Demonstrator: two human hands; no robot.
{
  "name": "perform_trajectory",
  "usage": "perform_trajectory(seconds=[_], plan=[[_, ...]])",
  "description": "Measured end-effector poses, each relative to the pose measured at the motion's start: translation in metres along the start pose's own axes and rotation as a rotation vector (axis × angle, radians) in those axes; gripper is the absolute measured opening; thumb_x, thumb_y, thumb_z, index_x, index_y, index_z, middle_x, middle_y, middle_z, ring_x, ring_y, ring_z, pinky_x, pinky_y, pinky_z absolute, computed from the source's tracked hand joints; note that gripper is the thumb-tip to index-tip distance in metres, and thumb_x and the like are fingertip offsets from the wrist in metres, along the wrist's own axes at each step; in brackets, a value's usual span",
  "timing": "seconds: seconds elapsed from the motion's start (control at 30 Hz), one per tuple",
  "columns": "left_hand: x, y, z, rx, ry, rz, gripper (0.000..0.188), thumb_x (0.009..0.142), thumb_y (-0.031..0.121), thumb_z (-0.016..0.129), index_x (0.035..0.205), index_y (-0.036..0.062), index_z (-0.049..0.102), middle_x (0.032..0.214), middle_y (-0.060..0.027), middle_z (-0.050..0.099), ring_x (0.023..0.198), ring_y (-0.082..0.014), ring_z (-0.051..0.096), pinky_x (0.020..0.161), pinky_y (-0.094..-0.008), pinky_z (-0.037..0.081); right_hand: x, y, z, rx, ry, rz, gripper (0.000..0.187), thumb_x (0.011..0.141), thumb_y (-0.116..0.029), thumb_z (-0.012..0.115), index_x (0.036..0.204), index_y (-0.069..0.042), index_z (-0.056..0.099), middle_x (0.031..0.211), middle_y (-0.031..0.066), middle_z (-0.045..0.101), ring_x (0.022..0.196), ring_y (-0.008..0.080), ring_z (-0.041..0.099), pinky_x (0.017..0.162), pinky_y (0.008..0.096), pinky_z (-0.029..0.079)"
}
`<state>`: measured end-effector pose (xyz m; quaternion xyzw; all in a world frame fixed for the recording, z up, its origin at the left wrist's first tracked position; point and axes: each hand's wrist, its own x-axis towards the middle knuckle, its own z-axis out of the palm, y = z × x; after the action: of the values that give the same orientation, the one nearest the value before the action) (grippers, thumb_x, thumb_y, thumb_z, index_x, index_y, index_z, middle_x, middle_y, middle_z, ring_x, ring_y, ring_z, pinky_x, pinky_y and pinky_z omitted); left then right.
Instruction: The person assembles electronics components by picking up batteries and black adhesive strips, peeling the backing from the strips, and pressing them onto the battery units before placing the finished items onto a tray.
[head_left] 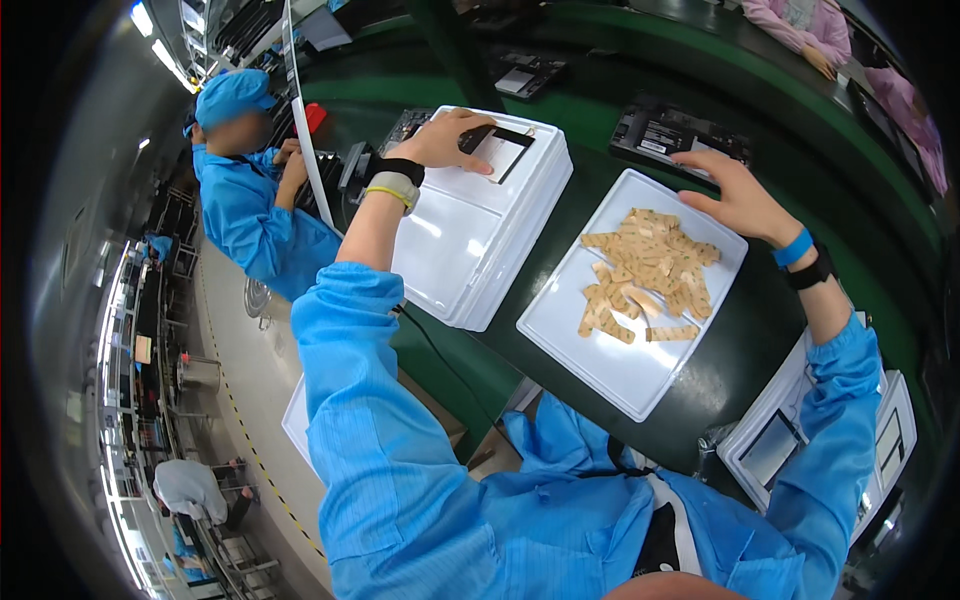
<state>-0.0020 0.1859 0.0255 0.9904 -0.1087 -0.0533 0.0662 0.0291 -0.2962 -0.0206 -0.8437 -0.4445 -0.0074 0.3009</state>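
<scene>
Piece (508, 153) at left thumb and fingers; right hand (742, 197) open near black unit (684, 136)

The piece, flat with a dark border and a pale panel, lies at the far end of a stack of white trays (447, 245), just right of the left hand (447, 142). That hand is half open, fingers curved at the piece's far side and thumb at its near side, both seeming to touch it; whether they pinch it firmly, I cannot tell. The piece lies flat and slanted, its right edge running from upper right to lower left, much like the long sides of the trays. The hand covers its left part, so its long axis cannot be made out.

The right hand is spread, thumb and fingers well parted and pointing left, with nothing in its grasp. Its fingertips overlap the near edge of the black unit; contact cannot be told. The unit lies beyond, its long axis running left to right and dropping slightly rightward. Below and left of this hand, a white tray (560, 325) bears a loose heap of tan strips (650, 262), the tray's long axis slanting from upper right to lower left.
</scene>
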Motion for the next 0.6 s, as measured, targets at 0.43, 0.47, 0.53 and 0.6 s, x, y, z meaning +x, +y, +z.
perform_trajectory(seconds=[0.43, 0.47, 0.53, 0.6], plan=[[-0.012, 0.215, 0.022, -0.745, 0.765, 0.09, 0.043, 0.093, 0.016, 0.082, 0.124, 0.0028, 0.055, 0.089, -0.0091, 0.073, 0.077, -0.0135, 0.068, 0.069, -0.0271, 0.052, 0.007, -0.08, 0.017, 1.019, 0.537, 0.08, 0.036, 0.098, -0.012, 0.075, 0.13, 0.001, 0.065, 0.109, 0.0103, 0.073, 0.106, 0.0158, 0.073, 0.094, 0.0283, 0.057], [-0.008, 0.228, 0.041, -0.877, 0.757, 0.132, 0.043, 0.092, 0.016, 0.082, 0.123, 0.0033, 0.056, 0.085, -0.0098, 0.073, 0.074, -0.0162, 0.069, 0.068, -0.0298, 0.052, -0.002, -0.079, 0.014, 1.005, 0.563, 0.11, 0.036, 0.098, -0.012, 0.075, 0.13, 0.001, 0.065, 0.109, 0.0103, 0.073, 0.106, 0.0158, 0.073, 0.094, 0.0283, 0.057], [-0.009, 0.252, 0.072, -1.073, 0.713, 0.061, 0.04, 0.095, 0.013, 0.079, 0.124, -0.0004, 0.054, 0.09, -0.0076, 0.073, 0.08, -0.0085, 0.065, 0.069, -0.0243, 0.051, -0.018, -0.076, 0.01, 0.844, 0.556, 0.197, 0.031, 0.099, -0.004, 0.07, 0.129, 0.003, 0.066, 0.113, 0.01, 0.072, 0.108, 0.0167, 0.072, 0.097, 0.0298, 0.058], [0.001, 0.257, 0.108, -1.38, 0.616, 0.062, 0.039, 0.097, 0.011, 0.077, 0.125, -0.0017, 0.053, 0.094, -0.0078, 0.074, 0.083, -0.008, 0.066, 0.072, -0.0223, 0.051, -0.03, -0.067, 0.012, 0.928, 0.561, 0.22, 0.028, 0.098, 0.0, 0.071, 0.125, 0.005, 0.068, 0.108, 0.01, 0.073, 0.1, 0.0162, 0.074, 0.092, 0.0294, 0.061]])
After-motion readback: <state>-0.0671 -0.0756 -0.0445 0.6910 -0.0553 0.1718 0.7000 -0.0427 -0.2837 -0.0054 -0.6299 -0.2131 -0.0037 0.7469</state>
